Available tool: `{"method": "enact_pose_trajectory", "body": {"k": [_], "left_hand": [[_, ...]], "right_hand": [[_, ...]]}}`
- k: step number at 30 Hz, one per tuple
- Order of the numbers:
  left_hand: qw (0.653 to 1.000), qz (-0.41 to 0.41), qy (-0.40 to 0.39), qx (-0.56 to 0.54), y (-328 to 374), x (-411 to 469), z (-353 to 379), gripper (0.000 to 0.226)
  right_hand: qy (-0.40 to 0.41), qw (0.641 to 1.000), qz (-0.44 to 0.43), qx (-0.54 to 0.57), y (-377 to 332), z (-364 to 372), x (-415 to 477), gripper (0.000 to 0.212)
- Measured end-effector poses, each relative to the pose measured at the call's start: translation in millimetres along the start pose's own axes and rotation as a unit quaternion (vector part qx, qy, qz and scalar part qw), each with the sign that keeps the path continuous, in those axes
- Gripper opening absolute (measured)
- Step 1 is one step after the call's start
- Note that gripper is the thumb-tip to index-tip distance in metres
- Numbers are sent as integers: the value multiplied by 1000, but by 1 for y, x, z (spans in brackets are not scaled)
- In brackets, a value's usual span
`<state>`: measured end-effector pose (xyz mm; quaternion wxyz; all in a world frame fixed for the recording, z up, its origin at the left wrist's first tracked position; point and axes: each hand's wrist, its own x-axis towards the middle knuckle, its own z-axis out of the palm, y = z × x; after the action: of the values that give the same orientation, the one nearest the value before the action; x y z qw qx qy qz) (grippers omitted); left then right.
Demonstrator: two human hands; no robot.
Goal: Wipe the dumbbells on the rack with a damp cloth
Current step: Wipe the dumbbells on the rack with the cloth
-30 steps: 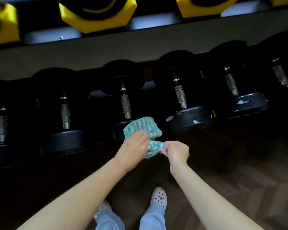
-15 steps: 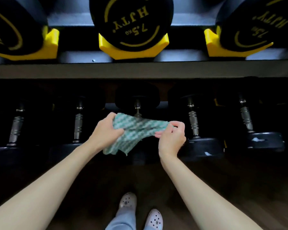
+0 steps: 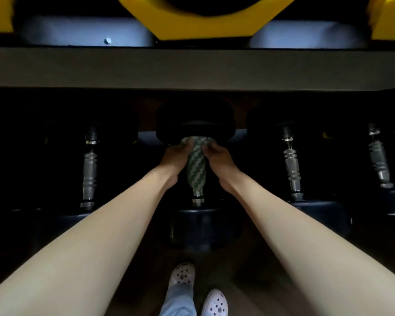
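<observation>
Wraps the green zigzag cloth (image 3: 196,165) round the handle of the middle dumbbell (image 3: 197,224), low on the rack (image 3: 192,67). Pinches the cloth from the left of that handle with the left grip (image 3: 175,157), fingers curled round the cloth's far end. Does the same from the right of the handle with the right grip (image 3: 219,158). Leaves the near bit of the handle bare, just below the cloth. Brings the top of the cloth right up to the far head of the middle dumbbell; too dark there to tell whether touching or not.

Looks like the handle-wiping step, with more dumbbells (image 3: 89,169) waiting on both sides of the middle dumbbell.

Could go wrong in a few ways from here. Could bang knuckles on the far head with a push too hard along the handle. Could let the damp cloth slide loose on the smooth metal with a weak pinch, and drop it behind the middle dumbbell. Could bunch the cloth up and skip the grooves in the handle. Could miss dirt on the black heads, hidden by the deep shadow under the rack.
</observation>
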<state>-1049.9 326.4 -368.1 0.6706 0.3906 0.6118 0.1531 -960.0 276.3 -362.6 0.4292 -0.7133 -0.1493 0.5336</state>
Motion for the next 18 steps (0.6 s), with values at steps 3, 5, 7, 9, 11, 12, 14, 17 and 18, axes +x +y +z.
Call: {"method": "enact_pose_trajectory", "body": {"k": [3,5,7,9,11,12,14,17,18], "left_hand": [[1000,-3,5,-6,2,8,4,39],[1000,-5,-2,9,0,12,7,36],[999,5,11,47,-3,14,6,34],[992,23,32,123,-3,13,5,34],[983,26,45,177,-6,4,1,30],[980,25,41,192,-9,-2,-1,28],[970,20,19,240,-18,-18,-5,28],[933,33,-39,357,-24,-49,-8,18],[915,43,-54,398,-22,-57,-9,17]], "right_hand": [[27,999,8,-42,-3,7,13,29],[25,990,5,-137,-1,8,22,30],[9,976,5,-218,2,5,26,33],[0,960,21,-281,5,3,23,37],[4,938,22,-347,8,1,13,37],[-2,924,16,-382,10,-1,9,36],[-43,889,10,-455,9,-8,-7,35],[-105,844,20,-525,12,-12,-30,33],[-118,833,16,-541,11,-12,-38,34]]}}
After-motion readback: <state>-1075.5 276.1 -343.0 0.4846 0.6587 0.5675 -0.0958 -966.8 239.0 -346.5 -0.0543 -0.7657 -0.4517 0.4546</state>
